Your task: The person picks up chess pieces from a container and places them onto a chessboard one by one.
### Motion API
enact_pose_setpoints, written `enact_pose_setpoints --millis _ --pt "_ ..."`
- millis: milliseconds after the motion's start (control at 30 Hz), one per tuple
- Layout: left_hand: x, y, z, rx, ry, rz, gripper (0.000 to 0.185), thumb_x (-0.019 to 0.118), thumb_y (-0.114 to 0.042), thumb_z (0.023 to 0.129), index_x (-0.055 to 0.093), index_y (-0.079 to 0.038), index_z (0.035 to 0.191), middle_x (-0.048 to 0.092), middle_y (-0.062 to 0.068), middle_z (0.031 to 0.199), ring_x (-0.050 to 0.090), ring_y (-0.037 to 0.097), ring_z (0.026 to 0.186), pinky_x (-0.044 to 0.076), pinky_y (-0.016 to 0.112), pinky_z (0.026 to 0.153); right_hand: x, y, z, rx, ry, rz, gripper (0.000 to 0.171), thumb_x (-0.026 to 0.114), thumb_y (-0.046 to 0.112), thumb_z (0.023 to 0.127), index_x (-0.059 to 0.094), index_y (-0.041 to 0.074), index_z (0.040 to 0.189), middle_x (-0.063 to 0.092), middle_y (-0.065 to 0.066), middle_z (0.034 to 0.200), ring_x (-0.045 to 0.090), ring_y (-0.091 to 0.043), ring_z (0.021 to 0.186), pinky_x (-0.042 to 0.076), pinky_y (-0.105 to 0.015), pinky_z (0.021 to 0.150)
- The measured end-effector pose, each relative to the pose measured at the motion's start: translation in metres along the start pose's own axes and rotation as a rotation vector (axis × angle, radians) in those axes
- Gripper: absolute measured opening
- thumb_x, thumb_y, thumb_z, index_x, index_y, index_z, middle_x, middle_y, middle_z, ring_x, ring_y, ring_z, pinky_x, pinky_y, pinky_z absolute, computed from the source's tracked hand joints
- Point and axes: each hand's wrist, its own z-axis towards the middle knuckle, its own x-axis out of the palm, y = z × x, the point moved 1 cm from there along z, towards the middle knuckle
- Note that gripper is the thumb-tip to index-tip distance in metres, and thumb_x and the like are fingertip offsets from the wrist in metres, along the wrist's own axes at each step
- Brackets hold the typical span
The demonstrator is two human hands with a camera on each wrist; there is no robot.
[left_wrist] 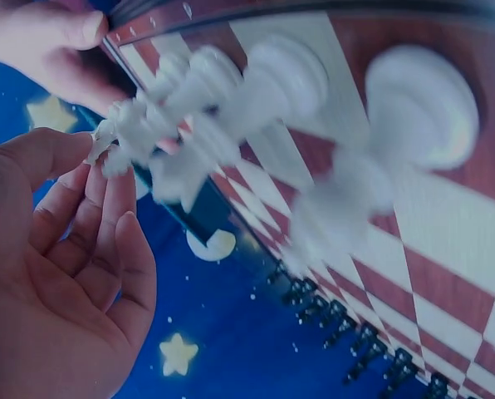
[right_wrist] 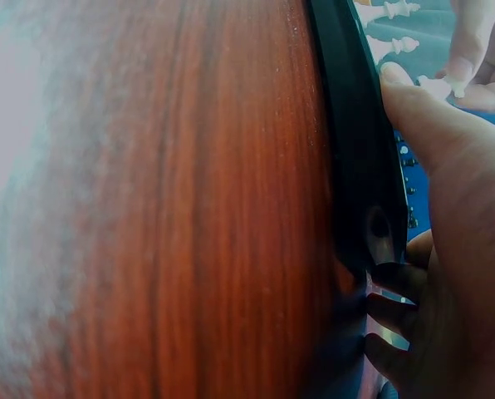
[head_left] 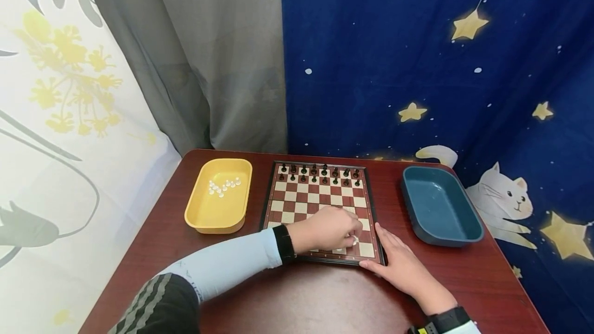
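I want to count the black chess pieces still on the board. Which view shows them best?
The head view: the black pieces stand in two full rows along the chessboard's far edge. The left wrist view shows them small and blurred; the right wrist view does not show them.

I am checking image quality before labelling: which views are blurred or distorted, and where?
Head view: mostly sharp and evenly lit, though wide-angle bending curves the table edges. Left wrist view: the white chess pieces near the lens are blurred, with a bluish cast. Right wrist view: the tabletop is a soft reddish blur; the chessboard edge is clearer.
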Motion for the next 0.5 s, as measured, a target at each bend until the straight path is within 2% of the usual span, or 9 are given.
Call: enact_pose_setpoints --millis 233,500 --pt "0.011 -0.009 0.001 0.001 -0.005 0.020 0.007 0.075 -0.034 0.105 0.079 -0.029 0.107 0.071 -0.019 0.098 0.067 -0.003 0.090 0.056 0.024 0.078 0.000 -0.002 0.000 -0.009 -0.008 -0.002 0.115 0.077 0.070 0.094 0.033 -0.005 0.169 0.046 -0.031 0.165 0.043 -0.053 0.152 0.037 -0.073 0.117" --pt "0.018 -0.011 0.001 -0.018 -0.016 0.027 0.004 0.076 -0.033 0.104 0.078 -0.030 0.101 0.068 -0.019 0.095 0.064 -0.005 0.086 0.053 0.022 0.072 0.001 -0.003 0.000 0.006 0.004 0.004 0.116 0.075 0.073 0.094 0.032 -0.004 0.170 0.045 -0.030 0.167 0.042 -0.052 0.153 0.036 -0.073 0.118"
